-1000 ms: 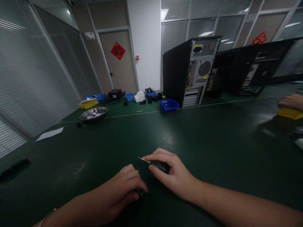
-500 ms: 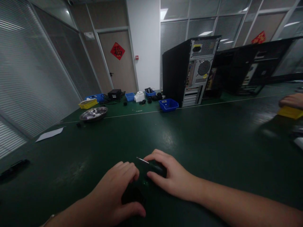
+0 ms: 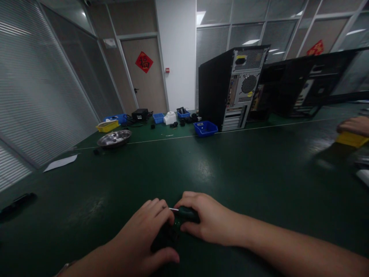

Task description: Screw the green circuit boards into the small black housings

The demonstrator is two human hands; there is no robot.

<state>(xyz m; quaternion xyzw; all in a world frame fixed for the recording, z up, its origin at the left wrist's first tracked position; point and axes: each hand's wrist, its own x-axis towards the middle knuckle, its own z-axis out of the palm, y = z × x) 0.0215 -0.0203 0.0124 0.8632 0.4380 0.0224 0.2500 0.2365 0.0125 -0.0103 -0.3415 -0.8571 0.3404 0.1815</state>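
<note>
My right hand (image 3: 198, 217) is closed around the dark green handle of a screwdriver (image 3: 187, 212). Its thin metal shaft points left, and the tip meets the fingers of my left hand (image 3: 147, 231), where the end is hidden. My left hand curls palm down, thumb set apart from the fingers, about a dark object (image 3: 165, 239) low over the green table (image 3: 138, 177). That object is too dark to name. Small greenish glints show between the two hands.
Across the table stand a black computer tower (image 3: 216, 88), a blue bin (image 3: 205, 129) and a metal bowl (image 3: 114, 139). A black item (image 3: 19, 204) lies at far left. At the right edge another person's hand (image 3: 354, 125) is on a yellow bin (image 3: 351, 139).
The screwdriver has swung nearly level and come down slightly, its tip now at my left fingers. Before, the tip stood free above them. The other person's hand has shifted slightly left.
</note>
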